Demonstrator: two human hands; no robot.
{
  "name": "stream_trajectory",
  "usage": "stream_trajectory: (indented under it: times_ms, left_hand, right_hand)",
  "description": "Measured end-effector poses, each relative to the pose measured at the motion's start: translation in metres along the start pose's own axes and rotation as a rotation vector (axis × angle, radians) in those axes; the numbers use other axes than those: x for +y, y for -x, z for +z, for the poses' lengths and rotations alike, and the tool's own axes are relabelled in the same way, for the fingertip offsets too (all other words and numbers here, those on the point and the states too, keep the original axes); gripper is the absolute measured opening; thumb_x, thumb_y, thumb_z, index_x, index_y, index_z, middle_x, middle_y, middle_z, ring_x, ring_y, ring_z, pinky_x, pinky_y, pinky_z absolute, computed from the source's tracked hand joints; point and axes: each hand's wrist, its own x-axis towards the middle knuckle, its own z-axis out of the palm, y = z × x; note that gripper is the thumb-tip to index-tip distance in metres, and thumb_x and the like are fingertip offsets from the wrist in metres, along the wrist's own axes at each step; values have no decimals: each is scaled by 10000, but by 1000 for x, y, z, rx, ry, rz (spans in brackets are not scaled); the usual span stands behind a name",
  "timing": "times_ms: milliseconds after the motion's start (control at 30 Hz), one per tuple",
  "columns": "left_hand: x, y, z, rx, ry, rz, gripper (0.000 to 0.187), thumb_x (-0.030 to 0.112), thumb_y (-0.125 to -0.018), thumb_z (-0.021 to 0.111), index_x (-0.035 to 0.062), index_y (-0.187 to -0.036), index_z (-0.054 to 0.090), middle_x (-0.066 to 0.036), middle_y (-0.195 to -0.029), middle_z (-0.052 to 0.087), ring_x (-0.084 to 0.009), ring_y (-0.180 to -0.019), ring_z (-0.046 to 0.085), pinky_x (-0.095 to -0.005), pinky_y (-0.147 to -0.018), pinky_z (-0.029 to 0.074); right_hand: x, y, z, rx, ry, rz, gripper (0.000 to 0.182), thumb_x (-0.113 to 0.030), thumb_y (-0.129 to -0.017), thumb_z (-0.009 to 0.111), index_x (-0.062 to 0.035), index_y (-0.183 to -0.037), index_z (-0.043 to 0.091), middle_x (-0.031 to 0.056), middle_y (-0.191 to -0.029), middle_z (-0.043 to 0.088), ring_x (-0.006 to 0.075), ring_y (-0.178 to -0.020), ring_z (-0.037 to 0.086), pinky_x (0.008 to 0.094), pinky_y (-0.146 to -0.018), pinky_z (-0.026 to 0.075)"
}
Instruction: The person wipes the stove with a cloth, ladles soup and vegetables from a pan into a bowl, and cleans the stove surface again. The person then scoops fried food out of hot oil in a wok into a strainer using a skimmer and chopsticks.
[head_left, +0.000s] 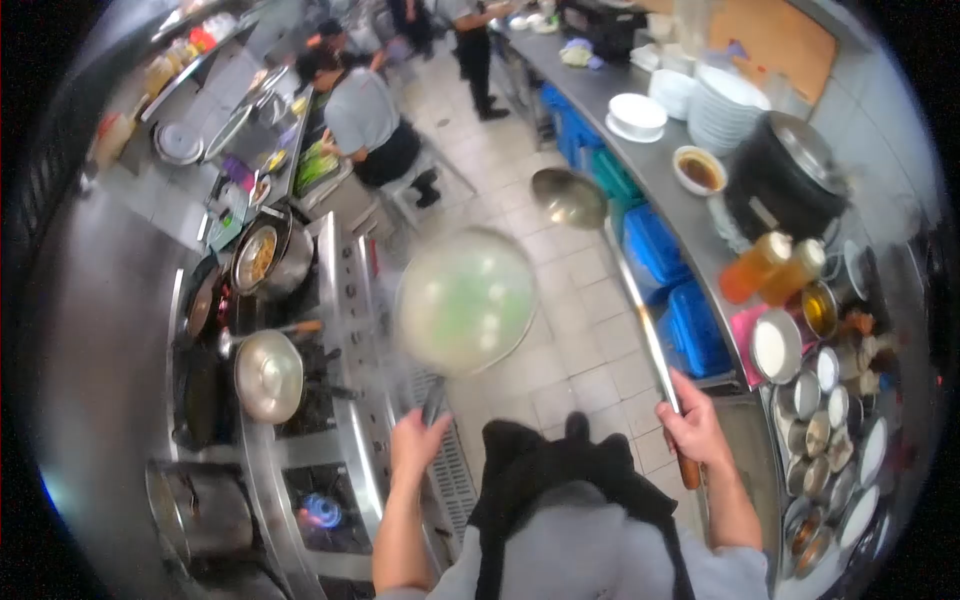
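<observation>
Head view: left hand (418,443) holds a pan (440,256) just beyond its grip, by the handle (433,398); right hand (697,422) closed around a ladle (572,200). If the left hand tips, green contents (476,308) could slop out.

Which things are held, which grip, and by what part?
Left grip: pan, by its dark handle. Right grip: ladle, by its long handle, near the wooden end.
</observation>
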Motion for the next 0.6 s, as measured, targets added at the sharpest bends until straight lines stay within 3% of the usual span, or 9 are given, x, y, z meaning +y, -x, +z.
stream_trajectory:
  times_ms: [67,233,300,367,467,600]
  left_hand:
    - [22,-27,4,19,33,107,470,453,-812,727,1,-938,692,-205,-769,681,-379,-776,677,-451,-714,516]
    - [74,-104,10,-52,18,147,442,441,-817,724,22,-957,704,-219,-812,686,-414,-821,667,-470,-736,513]
    - [88,-141,14,-62,-3,195,439,439,-817,723,26,-965,709,-221,-829,690,-420,-834,665,-477,-741,513]
    - [105,-178,13,-57,-42,243,438,434,-813,742,25,-968,714,-193,-801,700,-354,-770,688,-431,-708,516]
    - [130,-227,4,-8,-146,399,436,455,-822,730,44,-967,717,-200,-839,702,-385,-810,681,-454,-732,517]
    - [160,-297,-10,-139,-110,383,439,476,-838,714,54,-958,708,-202,-830,695,-407,-830,672,-479,-744,512]
  right_hand:
    - [-7,-22,-5,42,25,-3,599,-102,-971,596,-31,-1515,356,-15,-697,553,65,-465,483,252,-411,408]
    - [-21,-83,1,82,48,27,598,-100,-962,604,-13,-1504,368,-17,-682,542,64,-473,482,258,-419,405]
    - [-32,-113,7,97,195,22,581,-128,-953,621,11,-1474,407,-3,-701,567,63,-503,487,258,-459,413]
    - [-28,-147,11,167,328,-52,559,-160,-938,638,31,-1432,455,35,-694,580,79,-541,501,270,-505,428]
    - [-50,-195,28,226,467,-59,553,-170,-922,646,34,-1409,479,83,-704,603,131,-564,518,299,-547,446]
    - [-71,-252,45,235,604,-52,543,-167,-917,633,34,-1400,485,141,-809,652,208,-599,586,351,-605,507]
